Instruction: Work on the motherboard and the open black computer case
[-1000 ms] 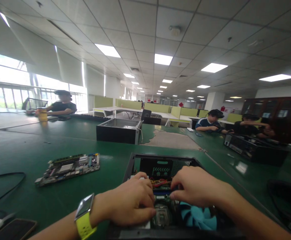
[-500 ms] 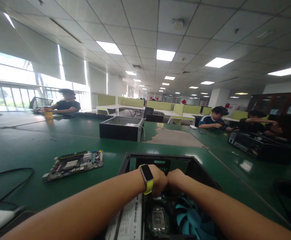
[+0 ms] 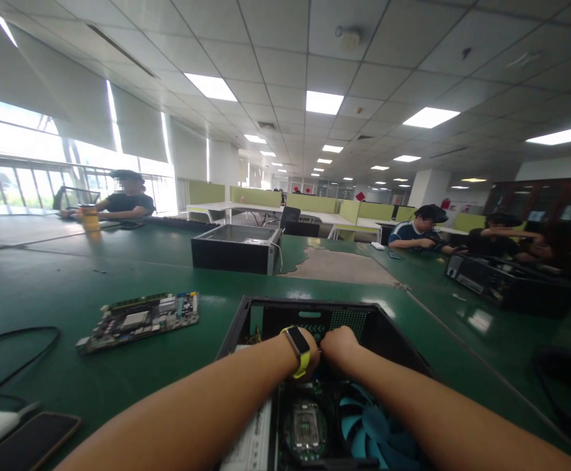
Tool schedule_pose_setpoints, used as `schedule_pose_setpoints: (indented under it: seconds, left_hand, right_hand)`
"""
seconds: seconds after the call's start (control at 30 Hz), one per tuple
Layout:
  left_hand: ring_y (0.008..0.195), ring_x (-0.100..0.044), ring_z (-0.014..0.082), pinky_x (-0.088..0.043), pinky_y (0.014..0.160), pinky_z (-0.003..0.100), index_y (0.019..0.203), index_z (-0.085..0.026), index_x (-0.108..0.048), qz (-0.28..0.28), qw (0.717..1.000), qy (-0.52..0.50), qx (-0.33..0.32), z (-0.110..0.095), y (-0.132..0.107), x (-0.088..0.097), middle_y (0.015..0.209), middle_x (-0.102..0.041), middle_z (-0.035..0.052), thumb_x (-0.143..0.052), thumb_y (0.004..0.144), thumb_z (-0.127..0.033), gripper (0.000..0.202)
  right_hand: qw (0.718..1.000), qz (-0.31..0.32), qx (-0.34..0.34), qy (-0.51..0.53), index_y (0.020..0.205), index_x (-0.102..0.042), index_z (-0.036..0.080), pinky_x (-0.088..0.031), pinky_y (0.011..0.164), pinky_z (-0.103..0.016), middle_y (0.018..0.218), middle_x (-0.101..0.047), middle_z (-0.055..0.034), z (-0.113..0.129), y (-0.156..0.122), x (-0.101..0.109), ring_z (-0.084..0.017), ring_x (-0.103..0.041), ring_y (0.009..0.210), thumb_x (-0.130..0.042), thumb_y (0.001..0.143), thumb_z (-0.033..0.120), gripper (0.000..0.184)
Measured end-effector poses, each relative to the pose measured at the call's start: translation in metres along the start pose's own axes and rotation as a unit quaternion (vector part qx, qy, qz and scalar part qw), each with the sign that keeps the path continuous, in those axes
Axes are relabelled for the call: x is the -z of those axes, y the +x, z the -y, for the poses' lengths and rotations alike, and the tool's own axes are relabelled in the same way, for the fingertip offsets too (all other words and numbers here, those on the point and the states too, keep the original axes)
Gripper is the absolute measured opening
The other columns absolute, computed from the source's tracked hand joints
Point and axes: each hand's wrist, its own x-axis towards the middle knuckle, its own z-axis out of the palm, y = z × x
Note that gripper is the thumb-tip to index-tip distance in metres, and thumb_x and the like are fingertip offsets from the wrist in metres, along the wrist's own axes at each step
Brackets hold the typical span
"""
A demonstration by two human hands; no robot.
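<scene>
Both my hands reach into an open black computer case [image 3: 309,302] in front of me. My left hand [image 3: 311,353], with a yellow-banded smartwatch [image 3: 297,340] at its wrist, bends down inside the case, its fingers hidden. Beside it my right hand [image 3: 340,345] is closed, knuckles up; what its fingers hold is hidden. Nearer me in the case are a metal CPU socket [image 3: 306,428] on a board and a blue-bladed fan [image 3: 374,425], below my right forearm. A pale, labelled metal box [image 3: 248,435] lies along the case's left side.
A loose motherboard [image 3: 140,320] lies left on the green table [image 3: 167,383]. Another open case [image 3: 231,255] stands ahead, a third [image 3: 505,284] to the right. A phone [image 3: 33,441] and black cable [image 3: 15,337] lie at left. Several people sit around the table.
My left hand has dipped lower into the case, its wrist turning and shifting right. My right hand has moved slightly left. The view has shifted a little, showing more of the phone.
</scene>
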Motion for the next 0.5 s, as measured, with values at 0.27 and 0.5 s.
schedule_pose_setpoints:
  seconds: [0.27,0.5]
  left_hand:
    - [0.051,-0.061,0.0264,-0.053,0.060,0.039,0.045,-0.019,-0.067,0.116,0.992,0.033,0.041,0.0008,0.0023,-0.0001,0.039,-0.058,0.0044,-0.076,0.051,-0.014,0.012]
    - [0.050,-0.061,0.0233,-0.053,0.057,0.034,0.053,-0.020,-0.072,0.045,0.999,0.014,-0.003,0.0037,0.0062,-0.0024,0.043,-0.062,0.0041,-0.079,0.052,-0.021,0.007]
  right_hand:
    - [1.000,0.020,-0.014,-0.013,0.106,-0.069,0.010,-0.056,0.081,-0.046,0.112,-0.068,-0.0192,0.0020,-0.0036,-0.0005,-0.030,-0.067,0.098,-0.068,0.072,0.017,0.035]
    - [0.999,0.027,-0.029,-0.011,0.108,-0.069,0.010,-0.056,0.079,-0.047,0.115,-0.067,-0.0194,-0.0011,-0.0026,0.0007,-0.030,-0.068,0.096,-0.066,0.074,0.015,0.034]
